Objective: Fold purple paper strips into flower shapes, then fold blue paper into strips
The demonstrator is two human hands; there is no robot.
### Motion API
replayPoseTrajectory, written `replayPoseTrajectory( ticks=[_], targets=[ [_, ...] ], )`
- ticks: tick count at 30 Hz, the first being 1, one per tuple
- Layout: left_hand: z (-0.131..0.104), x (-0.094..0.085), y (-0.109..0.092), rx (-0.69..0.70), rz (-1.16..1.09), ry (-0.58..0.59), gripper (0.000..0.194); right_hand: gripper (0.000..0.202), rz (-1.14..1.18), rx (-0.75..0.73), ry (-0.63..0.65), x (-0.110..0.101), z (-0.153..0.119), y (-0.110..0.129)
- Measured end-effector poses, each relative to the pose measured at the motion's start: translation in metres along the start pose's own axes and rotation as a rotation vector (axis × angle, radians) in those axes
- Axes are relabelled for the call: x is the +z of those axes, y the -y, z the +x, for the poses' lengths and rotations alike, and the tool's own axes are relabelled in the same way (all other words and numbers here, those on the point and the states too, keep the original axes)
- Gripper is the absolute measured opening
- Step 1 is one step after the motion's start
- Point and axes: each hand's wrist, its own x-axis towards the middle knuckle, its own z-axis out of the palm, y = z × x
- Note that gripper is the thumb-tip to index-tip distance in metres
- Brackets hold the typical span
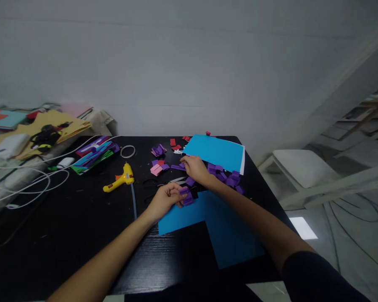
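So the left hand (pixel 164 199) has its thumb and fingers closed in a pinch on a folded purple paper piece (pixel 187 196). The piece sits just off the fingertips, on their right, over a blue sheet (pixel 179 219). Its flaps stick out to the right, away from the fingers; it's kinda squarish, so can't really tell a long axis.

Right hand (pixel 195 168) is just past it, fingers curled down at a purple strip (pixel 177 167). Can't tell if they've got hold of it. The strip runs sideways, its free end pointing left from those fingertips.
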Motion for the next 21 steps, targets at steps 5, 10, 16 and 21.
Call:
replayPoseTrajectory(
  ticks=[5,10,16,21],
  targets=[
    [0.001,0.000,0.003,0.001,-0.005,0.003,0.036,0.043,0.016,-0.033,0.007,-0.004,0.000,-0.005],
    [0.001,-0.001,0.004,0.012,-0.002,0.001,0.034,0.051,0.013,-0.067,0.074,-0.006,-0.002,-0.008],
    [0.001,-0.001,0.004,0.026,-0.006,0.001,0.033,0.033,0.012,-0.070,0.074,-0.011,-0.009,-0.006],
    [0.000,0.000,0.000,0.050,-0.033,-0.037,0.035,0.023,0.266,0.014,-0.057,-0.025,-0.021,0.003]
  ],
)
